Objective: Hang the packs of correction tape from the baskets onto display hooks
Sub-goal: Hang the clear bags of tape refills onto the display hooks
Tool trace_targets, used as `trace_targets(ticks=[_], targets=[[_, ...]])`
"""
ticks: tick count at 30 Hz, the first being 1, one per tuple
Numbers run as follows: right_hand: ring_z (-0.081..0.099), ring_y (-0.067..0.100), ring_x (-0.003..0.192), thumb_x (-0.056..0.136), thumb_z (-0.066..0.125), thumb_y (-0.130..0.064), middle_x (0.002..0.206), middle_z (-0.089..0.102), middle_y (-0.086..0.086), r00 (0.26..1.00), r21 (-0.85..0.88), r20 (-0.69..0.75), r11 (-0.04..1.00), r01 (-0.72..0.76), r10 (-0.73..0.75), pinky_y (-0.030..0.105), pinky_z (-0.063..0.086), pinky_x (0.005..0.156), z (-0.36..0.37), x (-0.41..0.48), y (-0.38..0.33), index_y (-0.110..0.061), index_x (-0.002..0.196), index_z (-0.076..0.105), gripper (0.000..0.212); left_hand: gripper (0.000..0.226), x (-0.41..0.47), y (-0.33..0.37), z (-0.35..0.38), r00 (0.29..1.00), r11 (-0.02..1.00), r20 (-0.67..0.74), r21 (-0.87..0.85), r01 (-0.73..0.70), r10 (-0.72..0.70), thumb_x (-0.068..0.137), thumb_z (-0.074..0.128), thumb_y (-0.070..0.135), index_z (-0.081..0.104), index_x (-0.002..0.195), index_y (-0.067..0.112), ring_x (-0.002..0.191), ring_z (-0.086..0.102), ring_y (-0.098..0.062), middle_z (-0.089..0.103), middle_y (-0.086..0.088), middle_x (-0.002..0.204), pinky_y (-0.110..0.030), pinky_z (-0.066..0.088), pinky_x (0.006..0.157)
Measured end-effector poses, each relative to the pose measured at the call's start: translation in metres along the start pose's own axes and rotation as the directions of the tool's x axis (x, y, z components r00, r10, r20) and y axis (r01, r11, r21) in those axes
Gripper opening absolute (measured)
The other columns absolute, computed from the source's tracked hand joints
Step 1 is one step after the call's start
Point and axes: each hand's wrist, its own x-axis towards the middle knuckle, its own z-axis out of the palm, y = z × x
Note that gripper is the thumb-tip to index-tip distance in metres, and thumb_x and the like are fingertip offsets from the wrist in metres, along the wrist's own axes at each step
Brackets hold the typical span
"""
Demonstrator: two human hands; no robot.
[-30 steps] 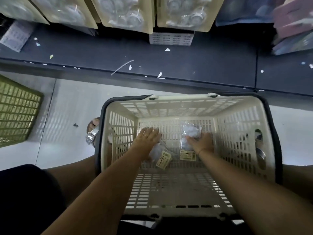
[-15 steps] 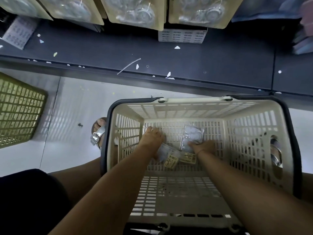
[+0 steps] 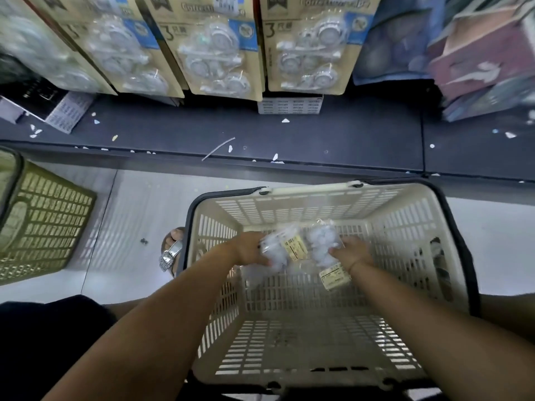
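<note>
Curled fingers of the left hand [image 3: 250,250] grip one pack [image 3: 285,248] and the right hand [image 3: 350,251] another pack [image 3: 324,244], to hang up at 12 o'clock.

Left grip [image 3: 250,250] and right grip [image 3: 352,253], both clenched.

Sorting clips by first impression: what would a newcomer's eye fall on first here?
At centre, the left hand and right hand each grip a clear pack, left pack and right pack, inside the cream basket. Above, carded packs hang in a row over a dark shelf; a green basket stands on the floor at left.
</note>
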Motion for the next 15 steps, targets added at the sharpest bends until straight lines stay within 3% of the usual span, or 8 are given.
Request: trace_targets(ticks=[4,6,8,11,13,15], targets=[[0.061,0.024,0.089,0.082,0.074,-0.010,0.107,0.069,0.017,0.997,0.126,0.001,0.990,0.071,-0.072,0.027,0.044,0.077,-0.036,-0.021,-0.002,-0.001,0.111,0.068,0.031,0.044,-0.031,0.020,-0.017,0.998,0.950,-0.017,-0.303,-0.069,0.067,0.080,0.082,0.016,0.063,0.121,0.015,0.109,0.067,-0.023,0.071,-0.005,0.119,-0.039,0.053,0.099],[0.060,0.023,0.088,0.081,0.075,-0.006,0.099,0.068,0.014,0.994,0.203,-0.029,0.973,0.112,-0.108,0.028,0.045,0.078,-0.051,-0.036,-0.005,-0.001,0.110,0.068,0.030,0.035,-0.051,0.039,-0.027,0.992,0.916,0.007,-0.386,-0.112,0.124,0.085,0.077,0.017,0.064,0.116,0.021,0.102,0.071,-0.017,0.073,-0.002,0.113,-0.030,0.057,0.088],[0.062,0.025,0.086,0.081,0.074,-0.004,0.092,0.067,0.012,0.990,0.286,-0.043,0.948,0.141,-0.134,0.031,0.048,0.076,-0.066,-0.057,-0.010,-0.003,0.101,0.069,0.021,0.033,-0.073,0.056,-0.034,0.988,0.909,0.018,-0.393,-0.135,0.155,0.087,0.076,0.024,0.064,0.117,0.024,0.097,0.071,-0.012,0.073,0.002,0.110,-0.023,0.056,0.084],[0.064,0.028,0.073,0.083,0.071,-0.001,0.080,0.067,0.013,0.983,0.406,-0.064,0.895,0.185,-0.174,0.036,0.051,0.069,-0.092,-0.090,-0.017,-0.005,0.083,0.066,0.006,0.049,-0.101,0.074,-0.045,0.986,0.934,0.023,-0.327,-0.146,0.163,0.083,0.078,0.035,0.063,0.126,0.018,0.108,0.069,-0.018,0.072,-0.002,0.118,-0.029,0.053,0.097],[0.065,0.029,0.073,0.084,0.069,-0.001,0.083,0.069,0.017,0.975,0.511,-0.079,0.831,0.220,-0.209,0.038,0.052,0.069,-0.111,-0.114,-0.020,0.000,0.090,0.067,0.007,0.045,-0.121,0.084,-0.053,0.984,0.939,0.007,-0.298,-0.170,0.180,0.088,0.075,0.030,0.059,0.130,0.026,0.110,0.068,-0.015,0.071,0.002,0.121,-0.026,0.052,0.096],[0.066,0.030,0.074,0.085,0.069,-0.001,0.087,0.070,0.019,0.959,0.599,-0.102,0.754,0.272,-0.265,0.038,0.054,0.067,-0.131,-0.139,-0.027,0.001,0.095,0.067,0.011,0.041,-0.138,0.098,-0.063,0.975,0.918,-0.049,-0.330,-0.220,0.216,0.086,0.076,0.027,0.061,0.125,0.030,0.107,0.070,-0.018,0.073,0.003,0.117,-0.037,0.053,0.098]])
